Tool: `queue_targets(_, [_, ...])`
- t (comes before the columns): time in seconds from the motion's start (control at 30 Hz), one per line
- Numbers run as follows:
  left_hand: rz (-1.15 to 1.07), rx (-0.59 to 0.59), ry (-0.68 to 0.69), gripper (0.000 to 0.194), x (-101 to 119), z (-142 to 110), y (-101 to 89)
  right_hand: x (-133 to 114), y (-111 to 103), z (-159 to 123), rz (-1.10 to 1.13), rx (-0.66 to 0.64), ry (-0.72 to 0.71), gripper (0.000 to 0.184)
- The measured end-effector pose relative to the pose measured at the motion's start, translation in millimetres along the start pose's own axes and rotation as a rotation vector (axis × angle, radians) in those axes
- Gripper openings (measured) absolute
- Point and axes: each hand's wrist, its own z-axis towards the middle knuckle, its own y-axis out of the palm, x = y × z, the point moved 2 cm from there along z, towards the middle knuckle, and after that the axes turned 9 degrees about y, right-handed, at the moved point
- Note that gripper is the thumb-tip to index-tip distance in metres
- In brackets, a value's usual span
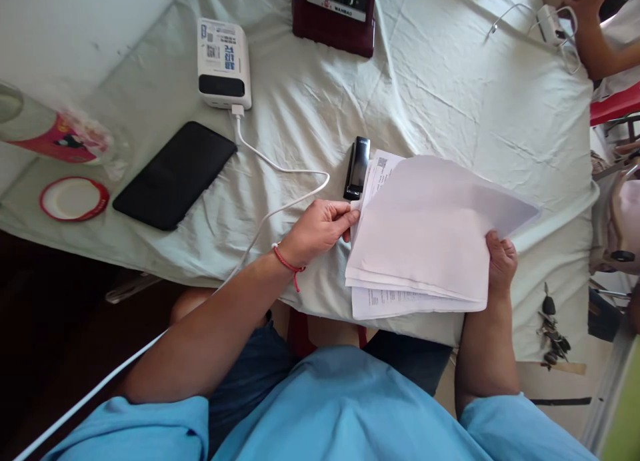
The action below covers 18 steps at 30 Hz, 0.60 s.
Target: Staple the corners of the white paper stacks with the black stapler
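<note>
A loose stack of paper sheets (420,228) is held between both hands above the cloth near the table's front edge. The top sheet shows a blank side and bends up at the right; printed text shows on sheets beneath. My left hand (325,229), with a red string bracelet at the wrist, pinches the stack's left edge between thumb and fingers. On the right side my right hand (501,261) grips the sheets, thumb on top and most fingers hidden below. A black stapler (357,168) lies just beyond my left hand, beside the papers' upper left corner.
On the cloth-covered table (440,81) lie a black phone (175,174), a white power bank (223,64) with a cable (280,168), a tape roll (74,198), a bottle (55,131) and keys (553,331). A dark red device (334,21) stands behind. Another person's arm (600,48) is far right.
</note>
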Motion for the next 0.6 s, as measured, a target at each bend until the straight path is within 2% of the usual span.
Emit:
queue_targets(0.23, [-0.072, -0.075, 0.036, 0.056, 8, -2, 0.6, -5, -13, -4, -0.034, -0.033, 0.021, 0.050])
queue_targets(0.43, [-0.127, -0.049, 0.101, 0.057, 9, -2, -0.1, -9, -8, -12, -0.129, -0.143, 0.157, 0.056])
queue_targets(0.6, [-0.152, 0.016, 0.148, 0.059, 7, 1, 1.6, -12, -4, -15, -0.169, -0.231, 0.174, 0.052])
